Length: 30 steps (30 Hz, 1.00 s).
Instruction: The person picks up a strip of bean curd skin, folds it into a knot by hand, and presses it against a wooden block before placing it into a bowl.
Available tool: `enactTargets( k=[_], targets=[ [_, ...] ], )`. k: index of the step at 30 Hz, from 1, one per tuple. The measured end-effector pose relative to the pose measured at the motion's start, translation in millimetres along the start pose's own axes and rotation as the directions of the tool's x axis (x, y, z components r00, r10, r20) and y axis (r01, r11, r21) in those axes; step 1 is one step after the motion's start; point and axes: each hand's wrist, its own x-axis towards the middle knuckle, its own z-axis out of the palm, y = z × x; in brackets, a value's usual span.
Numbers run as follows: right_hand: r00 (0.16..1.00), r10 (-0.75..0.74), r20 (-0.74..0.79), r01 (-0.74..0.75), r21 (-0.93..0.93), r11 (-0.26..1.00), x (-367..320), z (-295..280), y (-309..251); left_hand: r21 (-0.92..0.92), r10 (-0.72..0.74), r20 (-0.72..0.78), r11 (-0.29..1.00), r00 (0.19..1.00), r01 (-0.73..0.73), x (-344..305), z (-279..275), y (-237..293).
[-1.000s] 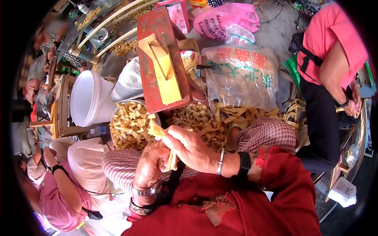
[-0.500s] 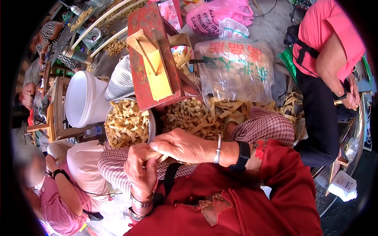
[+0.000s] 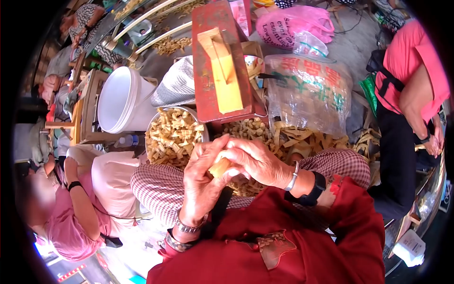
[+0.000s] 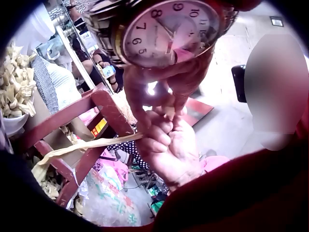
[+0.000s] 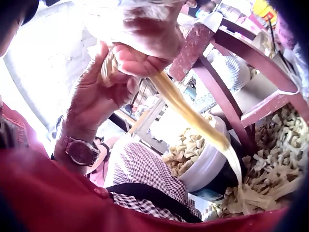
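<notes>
Both hands meet over the lap around a pliable, pale yellow flat strip (image 3: pixel 219 167), bunched into a small folded piece between them. The left hand (image 3: pixel 201 177), with a watch at its wrist, grips one side of the bunch with fingers and thumb. From the other side the right hand (image 3: pixel 257 163), wearing a bangle and black band, pinches it, fingertips right at the left hand's. In the right wrist view a long tail of the strip (image 5: pixel 193 116) hangs from the right hand toward the pile below. Fingers hide part of the fold.
A tub (image 3: pixel 205 128) of small folded yellow pieces stands before the knees, beside a loose pile (image 3: pixel 248 128). Behind are a red bench (image 3: pixel 203 85) bearing a yellow wooden block (image 3: pixel 231 97), a white bucket (image 3: pixel 113 102) and a plastic sack (image 3: pixel 309 85). People sit on both sides.
The hands have turned and closed in together; the strip, whose ends stuck out a second ago, now shows as a compact fold between the fingers. The head view has shifted slightly.
</notes>
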Motion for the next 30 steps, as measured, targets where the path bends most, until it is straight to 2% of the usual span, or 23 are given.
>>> enactTargets(
  k=[1,3,4,6,7,8,9,10,12,14,16,17,18,19,20,22,23,24,26,27,30],
  targets=[
    [1.0,-0.003,0.012,0.004,-0.034,0.999,0.2,0.7,3.7,0.054,0.084,-0.044,0.995,0.995,-0.082,4.2,4.5,3.6],
    [1.0,-0.024,-0.011,0.023,-0.124,0.992,1.0,0.8,8.2,0.041,0.01,-0.063,0.999,0.998,-0.007,6.5,8.4,3.8],
    [0.996,-0.072,-0.05,0.069,-0.064,0.996,2.3,3.1,4.5,0.036,-0.025,-0.07,0.999,0.997,0.028,6.8,8.3,4.0],
    [0.956,-0.249,-0.157,0.223,-0.165,0.961,7.0,5.8,16.9,-0.138,-0.074,-0.076,0.988,0.994,0.063,4.4,10.3,-8.6],
    [0.968,-0.201,-0.152,0.17,-0.192,0.967,6.0,3.6,14.4,-0.342,-0.213,-0.027,0.92,0.977,0.191,4.8,9.8,-1.7],
    [0.978,-0.149,-0.146,0.115,-0.218,0.969,3.8,-0.2,8.8,-0.524,-0.336,0.049,0.793,0.94,0.311,4.8,9.4,5.3],
    [0.985,-0.097,-0.14,0.061,-0.244,0.968,2.3,-2.7,2.7,-0.605,-0.319,0.109,0.73,0.941,0.318,3.9,9.5,2.7],
    [0.989,0.07,-0.127,-0.075,-0.035,0.997,1.6,-3.0,-3.7,-0.677,-0.297,0.165,0.66,0.941,0.327,2.3,8.8,-2.1],
    [0.983,-0.087,-0.161,0.067,-0.129,0.989,2.1,-5.3,14.1,-0.779,-0.272,0.24,0.52,0.932,0.352,0.3,4.5,-6.3],
    [0.973,-0.207,-0.104,0.167,-0.304,0.938,3.5,-11.1,7.3,-0.843,-0.265,0.286,0.387,0.921,0.373,4.3,0.2,-9.0],
    [0.973,-0.165,-0.161,0.112,-0.296,0.949,2.1,-20.3,12.0,-0.9,-0.331,0.254,0.263,0.909,0.347,5.1,-5.1,-7.1],
    [0.98,-0.116,-0.162,0.05,-0.363,0.931,-0.1,-28.6,10.6,-0.935,-0.279,0.213,0.219,0.937,0.278,4.7,-13.0,-15.8],
    [0.947,-0.191,-0.259,0.107,-0.308,0.945,-1.1,-33.3,13.8,-0.963,-0.227,0.168,0.171,0.959,0.21,4.3,-24.5,-25.0],
    [0.959,-0.143,-0.244,0.061,-0.315,0.947,-4.5,-37.5,10.2,-0.968,-0.26,0.176,0.131,0.949,0.215,5.4,-36.4,-19.0],
    [0.97,-0.096,-0.224,0.018,-0.328,0.945,-5.0,-41.0,4.8,-0.968,-0.272,0.149,0.156,0.951,0.197,3.3,-39.0,-21.6],
    [0.992,-0.049,-0.114,-0.01,-0.47,0.882,-3.2,-37.6,2.6,-0.925,-0.295,0.094,0.328,0.951,0.193,5.4,-41.4,-19.9],
    [0.991,-0.105,-0.084,0.049,-0.502,0.863,-0.4,-33.0,8.4,-0.831,-0.347,0.005,0.52,0.938,0.196,8.6,-38.4,-16.5],
    [0.993,-0.075,-0.089,0.025,-0.463,0.886,0.7,-31.8,9.8,-0.777,-0.371,-0.057,0.6,0.927,0.192,9.7,-33.2,-17.2],
    [0.995,-0.015,-0.098,-0.024,-0.385,0.923,2.4,-30.8,9.9,-0.668,-0.443,0.021,0.661,0.896,0.342,8.6,-34.3,-22.0],
    [0.988,0.127,-0.084,-0.148,-0.309,0.94,2.0,-31.7,7.3,-0.645,-0.465,-0.016,0.681,0.885,0.346,9.9,-30.4,-21.5],
    [0.988,0.154,-0.012,-0.152,-0.255,0.955,4.3,-22.5,13.9,-0.667,-0.464,0.005,0.658,0.886,0.349,9.5,-29.5,-27.5]
  ],
)
